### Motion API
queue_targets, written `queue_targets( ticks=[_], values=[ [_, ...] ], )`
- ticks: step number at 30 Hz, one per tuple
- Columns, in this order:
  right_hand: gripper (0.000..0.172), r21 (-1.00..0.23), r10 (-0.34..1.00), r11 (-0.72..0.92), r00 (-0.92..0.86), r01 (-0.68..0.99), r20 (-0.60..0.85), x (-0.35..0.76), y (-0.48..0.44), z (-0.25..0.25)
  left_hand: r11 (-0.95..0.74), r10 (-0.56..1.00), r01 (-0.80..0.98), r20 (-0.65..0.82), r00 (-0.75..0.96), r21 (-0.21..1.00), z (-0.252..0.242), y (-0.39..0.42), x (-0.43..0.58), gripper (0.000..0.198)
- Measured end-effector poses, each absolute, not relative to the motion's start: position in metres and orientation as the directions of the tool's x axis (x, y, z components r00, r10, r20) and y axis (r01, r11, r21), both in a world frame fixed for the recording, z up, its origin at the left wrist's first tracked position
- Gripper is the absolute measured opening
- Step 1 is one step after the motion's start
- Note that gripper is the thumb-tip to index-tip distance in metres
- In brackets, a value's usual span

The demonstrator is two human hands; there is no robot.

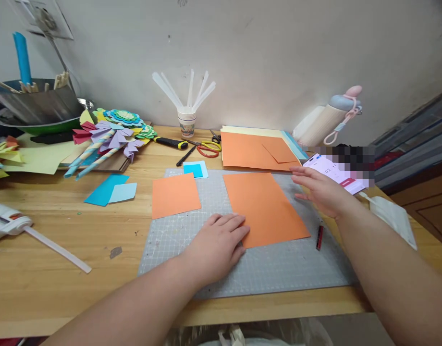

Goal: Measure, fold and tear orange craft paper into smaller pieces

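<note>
A large orange paper sheet [264,205] lies on the grey cutting mat [242,269]. My left hand [218,245] rests flat on the mat with its fingertips pressing the sheet's near left corner. My right hand [320,190] hovers open just past the sheet's right edge, fingers stretched out and holding nothing. A smaller orange piece [175,194] lies on the mat's left part. A red and black pen [319,237] lies on the mat near my right wrist.
A stack of orange and cream paper [255,149] lies behind the mat, beside scissors [208,148], a utility knife [169,142] and a cup of glue sticks [187,120]. Blue paper scraps [111,190], paper flowers [113,132] and a glue gun [8,222] sit left. A phone [332,172] lies right.
</note>
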State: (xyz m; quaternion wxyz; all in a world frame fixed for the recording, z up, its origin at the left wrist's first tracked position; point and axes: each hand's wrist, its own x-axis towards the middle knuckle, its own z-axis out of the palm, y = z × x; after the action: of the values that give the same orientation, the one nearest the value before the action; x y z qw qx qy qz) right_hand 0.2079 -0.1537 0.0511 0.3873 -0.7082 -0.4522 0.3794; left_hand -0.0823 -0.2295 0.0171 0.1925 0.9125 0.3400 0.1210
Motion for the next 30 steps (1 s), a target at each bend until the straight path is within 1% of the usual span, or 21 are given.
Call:
queue_targets(
  ticks=[5,8,10,11,13,15,17,18,19,21,22,23,24,26,27,29,30],
  values=[
    [0.024,-0.904,0.913,-0.375,0.249,0.204,-0.323,0.224,-0.155,0.048,-0.693,0.663,0.571,0.077,0.745,0.440,0.019,-0.227,-0.084,0.038],
    [0.025,-0.912,0.910,-0.387,0.219,0.139,-0.352,0.222,-0.157,0.045,-0.690,0.665,0.574,0.073,0.743,0.442,0.021,-0.227,-0.084,0.038],
    [0.028,-0.912,0.909,-0.390,0.213,0.125,-0.359,0.219,-0.160,0.042,-0.684,0.672,0.582,0.069,0.737,0.439,0.022,-0.227,-0.083,0.037],
    [0.032,-0.910,0.908,-0.394,0.212,0.132,-0.362,0.216,-0.162,0.040,-0.681,0.677,0.587,0.069,0.733,0.437,0.022,-0.227,-0.083,0.037],
    [0.045,-0.898,0.905,-0.408,0.199,0.165,-0.375,0.211,-0.169,0.037,-0.678,0.684,0.595,0.072,0.726,0.432,0.023,-0.227,-0.083,0.042],
    [0.062,-0.884,0.904,-0.422,0.169,0.200,-0.393,0.202,-0.178,0.034,-0.681,0.681,0.592,0.078,0.728,0.430,0.025,-0.226,-0.083,0.052],
    [0.072,-0.888,0.912,-0.408,0.131,0.211,-0.388,0.192,-0.187,0.033,-0.705,0.664,0.574,0.102,0.741,0.417,0.029,-0.228,-0.083,0.061],
    [0.073,-0.898,0.920,-0.392,0.110,0.203,-0.376,0.187,-0.192,0.032,-0.723,0.651,0.565,0.120,0.749,0.398,0.031,-0.229,-0.083,0.059],
    [0.074,-0.909,0.928,-0.372,0.083,0.190,-0.363,0.183,-0.196,0.031,-0.743,0.638,0.560,0.136,0.758,0.366,0.033,-0.232,-0.083,0.050],
    [0.073,-0.925,0.940,-0.338,0.024,0.172,-0.339,0.178,-0.206,0.031,-0.778,0.617,0.568,0.155,0.772,0.269,0.036,-0.242,-0.084,0.025],
    [0.072,-0.930,0.945,-0.322,0.007,0.179,-0.326,0.179,-0.211,0.030,-0.786,0.614,0.579,0.164,0.772,0.219,0.037,-0.249,-0.086,0.018],
    [0.071,-0.932,0.953,-0.300,0.013,0.204,-0.304,0.183,-0.216,0.029,-0.787,0.616,0.591,0.178,0.767,0.178,0.037,-0.257,-0.087,0.017],
    [0.067,-0.925,0.962,-0.271,0.050,0.267,-0.267,0.189,-0.220,0.028,-0.780,0.626,0.606,0.205,0.753,0.156,0.036,-0.266,-0.090,0.018],
    [0.055,-0.867,0.972,-0.219,0.175,0.448,-0.155,0.209,-0.230,0.025,-0.749,0.660,0.638,0.298,0.690,0.180,0.032,-0.286,-0.096,0.021],
    [0.049,-0.787,0.965,-0.224,0.242,0.574,-0.098,0.221,-0.234,0.022,-0.731,0.676,0.649,0.362,0.642,0.213,0.029,-0.297,-0.100,0.022],
    [0.039,-0.637,0.941,-0.285,0.334,0.716,-0.047,0.245,-0.240,0.016,-0.714,0.675,0.642,0.522,0.522,0.281,0.022,-0.317,-0.110,0.021],
    [0.037,-0.511,0.927,-0.339,0.373,0.790,-0.039,0.254,-0.242,0.013,-0.719,0.648,0.628,0.612,0.453,0.297,0.018,-0.327,-0.115,0.020]
  ],
)
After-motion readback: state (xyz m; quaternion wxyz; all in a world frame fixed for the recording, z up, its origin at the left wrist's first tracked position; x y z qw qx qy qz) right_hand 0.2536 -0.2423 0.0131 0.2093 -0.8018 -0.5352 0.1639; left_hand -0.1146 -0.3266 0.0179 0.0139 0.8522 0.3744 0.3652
